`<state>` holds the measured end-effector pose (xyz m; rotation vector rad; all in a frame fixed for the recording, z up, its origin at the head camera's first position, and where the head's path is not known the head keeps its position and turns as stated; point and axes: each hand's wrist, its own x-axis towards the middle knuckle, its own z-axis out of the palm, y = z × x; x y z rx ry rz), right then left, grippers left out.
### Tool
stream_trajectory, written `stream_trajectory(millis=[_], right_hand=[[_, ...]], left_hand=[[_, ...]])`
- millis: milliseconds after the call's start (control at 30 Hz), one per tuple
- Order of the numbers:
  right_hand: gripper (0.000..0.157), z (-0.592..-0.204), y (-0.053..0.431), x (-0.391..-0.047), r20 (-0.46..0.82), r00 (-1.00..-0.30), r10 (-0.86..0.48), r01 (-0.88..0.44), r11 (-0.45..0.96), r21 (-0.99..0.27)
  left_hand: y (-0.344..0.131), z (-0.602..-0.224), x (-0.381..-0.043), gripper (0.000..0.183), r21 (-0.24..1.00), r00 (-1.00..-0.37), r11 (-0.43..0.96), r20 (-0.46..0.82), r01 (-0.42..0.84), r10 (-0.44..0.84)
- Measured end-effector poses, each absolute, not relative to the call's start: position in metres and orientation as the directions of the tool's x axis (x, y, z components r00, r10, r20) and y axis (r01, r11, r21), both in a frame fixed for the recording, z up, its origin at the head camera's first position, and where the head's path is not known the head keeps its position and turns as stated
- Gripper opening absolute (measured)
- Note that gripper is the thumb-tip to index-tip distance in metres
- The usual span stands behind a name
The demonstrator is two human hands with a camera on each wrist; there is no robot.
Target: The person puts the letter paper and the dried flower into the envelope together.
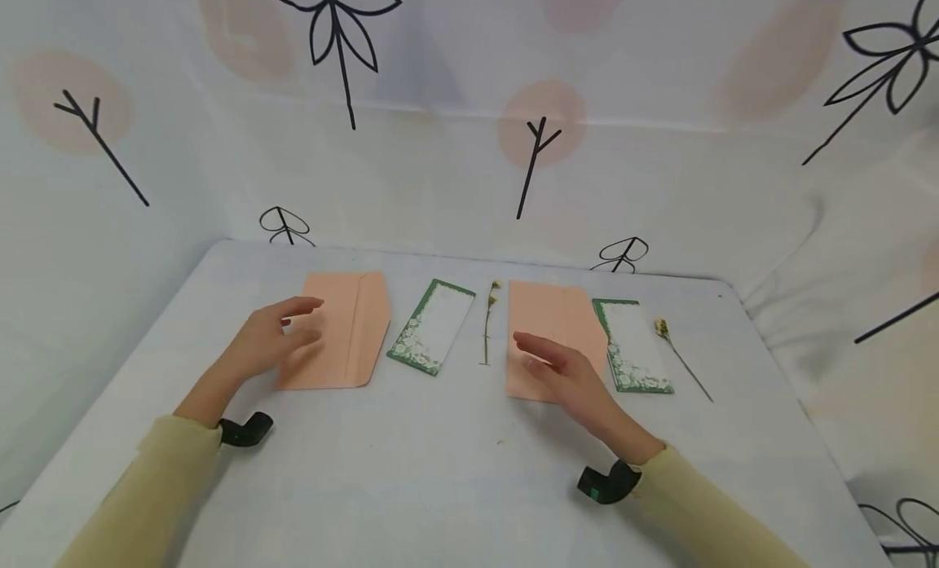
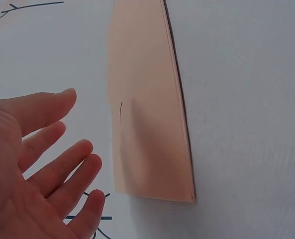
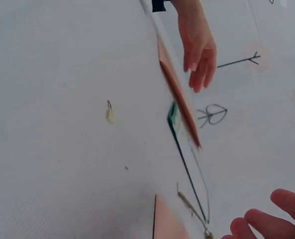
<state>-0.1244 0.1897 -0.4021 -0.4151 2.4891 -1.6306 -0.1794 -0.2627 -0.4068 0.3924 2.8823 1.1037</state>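
Six items lie on the white surface [image 1: 411, 478], all placed here against the left card [image 1: 440, 328], white with a green floral border. Left envelope [image 1: 339, 340], peach, angled end toward the left card: just left of it. Middle flower [image 1: 487, 327], dried, thin stem: just right of it, apart. Right envelope [image 1: 553, 311]: to the card's right, past that flower. Right card [image 1: 632, 344]: further right of the left card, its left edge touching or slightly under the right envelope — can't tell which. Right flower [image 1: 682, 358]: farthest right of the left card. Small pale scrap [image 1: 500, 442]: nearer the person than the left card, slightly right.

Left hand [image 1: 264, 338] is left of the left card, by the left envelope; fingers apart, nothing held. Right hand [image 1: 568, 380] is right of the left card, over the right envelope; fingers loosely extended, thumb apart, nothing held. Whether it touches the envelope, can't confirm.

Risks, my judgement: flower stems look brittle — a sideways sweep of the right hand or right sleeve [image 1: 707, 511] could snap or roll one. Sliding the right envelope could drag the right card where they meet. Flat paper looks hard to lift, so fingers may slip or bend corners.
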Motion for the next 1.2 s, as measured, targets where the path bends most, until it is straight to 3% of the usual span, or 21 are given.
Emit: stream_trajectory(millis=[367, 700, 1200], right_hand=[[0.047, -0.403, 0.154, -0.137, 0.005, -0.917, -0.399, -0.134, 0.295, -0.946], [0.045, -0.397, 0.119, -0.147, -0.053, -0.902, -0.428, -0.080, 0.288, -0.954], [0.044, -0.408, 0.081, -0.173, -0.047, -0.873, -0.485, -0.058, 0.199, -0.978]], left_hand=[[-0.255, -0.416, -0.195, 0.066, 0.620, -0.941, 0.763, -0.116, 0.182, 0.318], [-0.241, -0.420, -0.203, 0.081, 0.552, -0.886, 0.777, -0.139, 0.302, 0.443], [-0.230, -0.410, -0.201, 0.085, 0.464, -0.872, 0.821, -0.182, 0.332, 0.455]])
